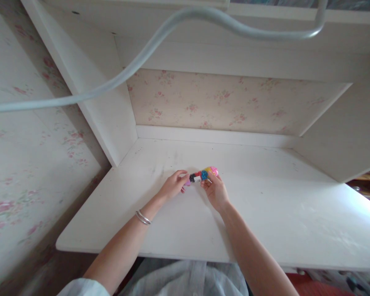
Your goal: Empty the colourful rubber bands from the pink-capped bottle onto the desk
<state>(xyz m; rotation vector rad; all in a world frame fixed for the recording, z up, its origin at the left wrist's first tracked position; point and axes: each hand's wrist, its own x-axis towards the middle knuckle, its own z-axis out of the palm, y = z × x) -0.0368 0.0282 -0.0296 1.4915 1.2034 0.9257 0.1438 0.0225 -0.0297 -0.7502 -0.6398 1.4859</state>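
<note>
A small multicoloured object (197, 178) is held over the middle of the white desk (280, 205); whether it touches the surface I cannot tell. The left hand (172, 185), partly curled, pinches its purple end, and the right hand (216, 191), similarly curled, grips it by the blue and yellow part. Holding it from both sides probably steadies it and leaves its middle uncovered. Above the desk runs a pale cable (200, 15), apparently clear of the hands.

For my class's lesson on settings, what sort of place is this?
Probably a study corner in a home: a white desk with shelving above it, and floral wallpaper behind.
</note>
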